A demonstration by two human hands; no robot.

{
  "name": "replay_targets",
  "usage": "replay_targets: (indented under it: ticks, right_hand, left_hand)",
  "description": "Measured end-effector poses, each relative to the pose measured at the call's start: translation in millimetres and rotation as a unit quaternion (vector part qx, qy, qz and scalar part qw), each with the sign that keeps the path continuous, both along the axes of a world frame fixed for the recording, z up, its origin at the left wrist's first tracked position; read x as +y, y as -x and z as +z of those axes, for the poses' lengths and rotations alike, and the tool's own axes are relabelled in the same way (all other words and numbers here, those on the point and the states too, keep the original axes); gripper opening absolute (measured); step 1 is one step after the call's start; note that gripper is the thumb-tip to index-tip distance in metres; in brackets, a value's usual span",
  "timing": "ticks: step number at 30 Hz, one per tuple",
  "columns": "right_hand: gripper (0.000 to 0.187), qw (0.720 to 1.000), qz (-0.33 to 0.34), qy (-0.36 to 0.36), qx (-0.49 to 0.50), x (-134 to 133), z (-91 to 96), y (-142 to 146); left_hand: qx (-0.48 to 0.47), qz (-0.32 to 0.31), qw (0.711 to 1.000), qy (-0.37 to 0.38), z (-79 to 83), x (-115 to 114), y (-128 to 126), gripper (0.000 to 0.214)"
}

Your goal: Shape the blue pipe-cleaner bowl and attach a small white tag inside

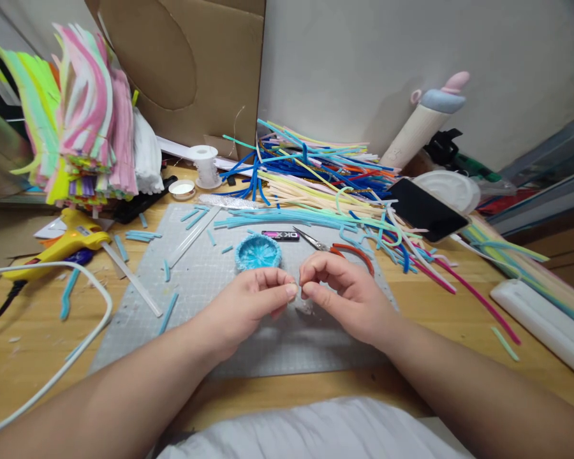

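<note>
Left hand and right hand meet, each grip pinched on something too fine to see, blue cup just beyond the left.

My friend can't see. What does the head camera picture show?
The left hand and right hand pinch a tiny piece, too small to tell, above a grey cutting mat. Beyond them lie a round blue woven cup and red-handled scissors, with a heap of colourful pipe cleaners behind and a yellow glue gun at the left.
</note>
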State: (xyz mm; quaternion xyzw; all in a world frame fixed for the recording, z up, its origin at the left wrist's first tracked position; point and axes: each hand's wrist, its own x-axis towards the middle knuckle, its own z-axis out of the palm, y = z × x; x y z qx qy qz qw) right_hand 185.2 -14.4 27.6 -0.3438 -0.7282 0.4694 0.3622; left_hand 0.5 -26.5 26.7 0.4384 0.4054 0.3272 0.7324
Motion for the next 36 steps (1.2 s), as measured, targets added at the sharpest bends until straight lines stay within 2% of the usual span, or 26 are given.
replay_targets:
  ticks: [2,6,12,20,23,26,30,33,36]
  right_hand:
    - [0.006,0.999,-0.032,0.015,0.008,-6.0,-2.2,2.9]
    - [0.003,0.999,-0.048,-0.001,-0.001,-16.4,-4.9,8.7]
    - [0.009,0.997,-0.051,0.054,0.023,-18.2,-6.0,13.2]
    - [0.004,0.994,-0.074,0.067,0.04,-19.2,-6.4,14.8]
    - [0.008,0.988,-0.072,0.119,0.072,-18.5,-6.6,16.0]
    - [0.017,0.952,-0.047,0.264,0.148,-15.6,-7.8,16.6]
    - [0.02,0.869,0.03,0.44,0.224,-9.7,-6.8,15.8]
    - [0.018,0.826,0.077,0.506,0.238,-7.1,-4.3,14.9]
    - [0.016,0.82,0.089,0.51,0.245,-6.7,-4.1,14.0]
  left_hand:
    - [-0.013,0.03,0.999,-0.007,1.2,0.2,-0.3,0.022]
    - [-0.047,0.063,0.997,-0.001,2.2,-2.7,-2.3,0.016]
    - [-0.08,0.073,0.994,0.031,-1.5,-7.1,-6.6,0.02]
    - [-0.048,0.114,0.992,0.025,-3.0,-6.0,-8.7,0.021]
    - [-0.051,0.118,0.991,0.026,-2.6,-6.2,-9.1,0.021]
    - [-0.053,0.115,0.992,0.024,-2.8,-6.9,-9.3,0.02]
    - [-0.052,0.1,0.993,0.03,-2.7,-8.3,-9.4,0.018]
    - [-0.063,0.093,0.993,0.035,-2.4,-9.4,-10.0,0.017]
    - [-0.064,0.097,0.993,0.034,-3.2,-10.4,-11.0,0.018]
